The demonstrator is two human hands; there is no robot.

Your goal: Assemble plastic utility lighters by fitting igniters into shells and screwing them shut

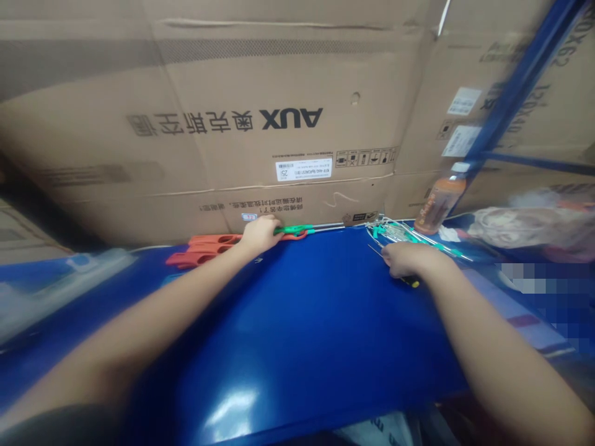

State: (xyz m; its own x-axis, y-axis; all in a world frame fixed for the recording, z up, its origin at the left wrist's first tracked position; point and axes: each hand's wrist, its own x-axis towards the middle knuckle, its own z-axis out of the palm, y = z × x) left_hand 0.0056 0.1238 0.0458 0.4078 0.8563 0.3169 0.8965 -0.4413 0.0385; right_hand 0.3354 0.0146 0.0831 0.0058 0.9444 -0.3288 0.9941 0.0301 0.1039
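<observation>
My left hand (pixel 263 235) is at the back of the blue surface, its fingers curled around the end of a green-handled tool (pixel 297 229) with a thin metal shaft pointing right. Beside it lie orange-red plastic handles (pixel 207 246), partly behind my wrist. My right hand (pixel 405 259) is closed on a screwdriver (pixel 413 282); its yellow-and-black handle end pokes out below the palm, and a thin shaft shows at the left. Just behind this hand is a pile of teal-handled metal tools (pixel 400 231). Blur hides the finger details.
A large cardboard box (pixel 223 74) walls off the back of the blue tabletop (pixel 316 347). An orange drink bottle (pixel 439 201) stands at the back right, near a blue metal post (pixel 506 93). Plastic bags (pixel 515 220) lie to the right, clear plastic (pixel 69 291) to the left.
</observation>
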